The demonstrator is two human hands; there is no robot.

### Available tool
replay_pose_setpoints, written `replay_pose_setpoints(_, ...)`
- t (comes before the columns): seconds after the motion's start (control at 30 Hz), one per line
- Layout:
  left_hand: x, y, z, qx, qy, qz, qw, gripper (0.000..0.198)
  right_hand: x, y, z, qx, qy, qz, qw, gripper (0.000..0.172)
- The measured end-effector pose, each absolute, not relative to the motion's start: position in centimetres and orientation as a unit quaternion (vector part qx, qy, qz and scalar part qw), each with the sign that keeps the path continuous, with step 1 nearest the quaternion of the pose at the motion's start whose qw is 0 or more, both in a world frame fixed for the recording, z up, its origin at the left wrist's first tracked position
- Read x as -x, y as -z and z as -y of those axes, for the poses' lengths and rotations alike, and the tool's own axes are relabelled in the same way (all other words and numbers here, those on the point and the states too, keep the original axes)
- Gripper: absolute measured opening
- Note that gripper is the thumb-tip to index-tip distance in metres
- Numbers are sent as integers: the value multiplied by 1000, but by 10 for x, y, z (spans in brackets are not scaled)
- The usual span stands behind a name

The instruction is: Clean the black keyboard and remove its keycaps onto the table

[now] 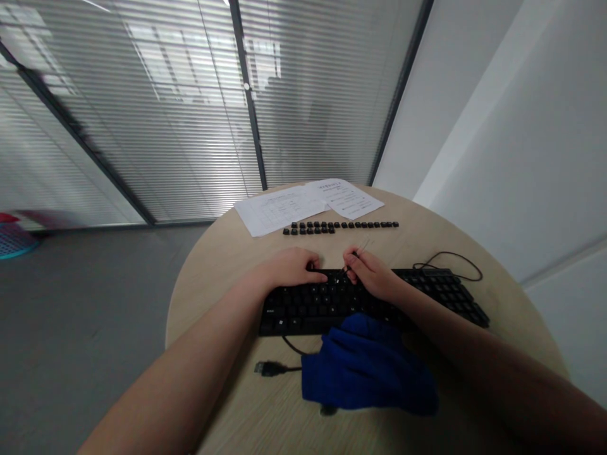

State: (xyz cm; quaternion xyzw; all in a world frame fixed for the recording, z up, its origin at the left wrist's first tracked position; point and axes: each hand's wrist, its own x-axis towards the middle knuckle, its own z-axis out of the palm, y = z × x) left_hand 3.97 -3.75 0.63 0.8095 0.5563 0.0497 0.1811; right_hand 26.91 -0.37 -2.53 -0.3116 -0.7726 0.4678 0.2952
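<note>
A black keyboard (pixel 303 303) lies across the round table. My left hand (pixel 291 266) rests at its far edge, fingers curled and thumb pressed down on the top rows, holding it. Closed over the keyboard's upper middle, my right hand (pixel 372 273) pinches a slim black-handled keycap puller (pixel 355 254). Fine wires stick out above the fingers, and its lower end points down at the keys near my left thumb. Beyond both hands, loose black keycaps (pixel 325 225) stand in two rows. Whether the puller grips a key is too small to tell.
Printed sheets (pixel 284 205) lie at the table's far side. In front of the keyboard is a crumpled blue cloth (pixel 370 366) beside a USB plug (pixel 270 368). A thin black cable (pixel 455 254) loops at the right. A basket (pixel 14 237) stands on the floor at left.
</note>
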Motion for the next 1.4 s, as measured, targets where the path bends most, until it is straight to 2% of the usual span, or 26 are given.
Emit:
replay_pose_setpoints(0.23, -40, -6, 38, -812, -62, -551, 180, 33, -270, 18, 11, 308, -366, 838, 264, 19)
replay_pose_setpoints(0.43, -40, -7, 38, -813, -72, -547, 185, 36, -271, 13, 18, 298, -289, 877, 242, 16)
replay_pose_setpoints(0.83, -39, -5, 38, -811, -92, -543, 196, 32, -270, 13, 19, 272, -234, 908, 219, 15)
replay_pose_setpoints(1.07, -40, -7, 39, -799, -107, -552, 214, 31, -272, 18, 17, 268, -266, 880, 289, 14)
replay_pose_setpoints(1.27, -41, -8, 39, -793, -119, -553, 226, 28, -276, 26, 18, 265, -307, 859, 311, 11)
replay_pose_setpoints(1.4, -38, -4, 38, -799, -109, -549, 221, 29, -274, 34, 13, 291, -394, 767, 415, 20)
